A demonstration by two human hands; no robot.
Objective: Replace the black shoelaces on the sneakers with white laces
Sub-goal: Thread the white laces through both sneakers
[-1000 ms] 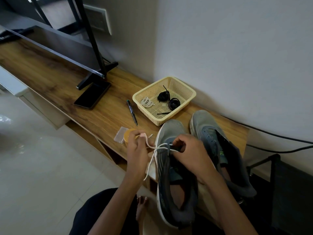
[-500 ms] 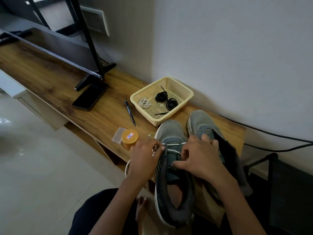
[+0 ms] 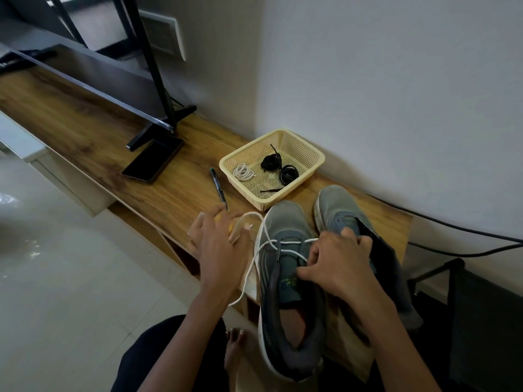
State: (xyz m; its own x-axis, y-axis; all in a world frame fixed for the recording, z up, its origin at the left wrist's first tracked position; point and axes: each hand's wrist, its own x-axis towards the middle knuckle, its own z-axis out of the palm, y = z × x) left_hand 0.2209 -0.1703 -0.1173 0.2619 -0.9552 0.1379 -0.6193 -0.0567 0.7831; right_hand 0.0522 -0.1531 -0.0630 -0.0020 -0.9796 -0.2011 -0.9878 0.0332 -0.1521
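Two grey sneakers stand toe-out at the wooden bench's near end. The left sneaker (image 3: 285, 222) has a white lace (image 3: 294, 242) threaded across its lowest eyelets. My left hand (image 3: 218, 241), blurred, pinches the lace's free end out to the shoe's left, and the slack loops down past the bench edge. My right hand (image 3: 336, 264) grips the left sneaker at its eyelet edge and partly hides the right sneaker (image 3: 334, 205). In the cream basket (image 3: 226, 162) lie two black lace bundles (image 3: 271, 162) and a coiled white lace (image 3: 243, 172).
A black pen (image 3: 218, 188) lies left of the basket and a dark phone (image 3: 154, 161) by the TV stand foot (image 3: 158, 131). A yellow jar (image 3: 223, 222) is mostly hidden under my left hand. A black cable (image 3: 452, 227) runs along the wall at right.
My left hand has moved away from the shoe's eyelets up and to the left, drawing the white lace out. The lace now crosses the eyelets twice. My right hand stays on the shoe.
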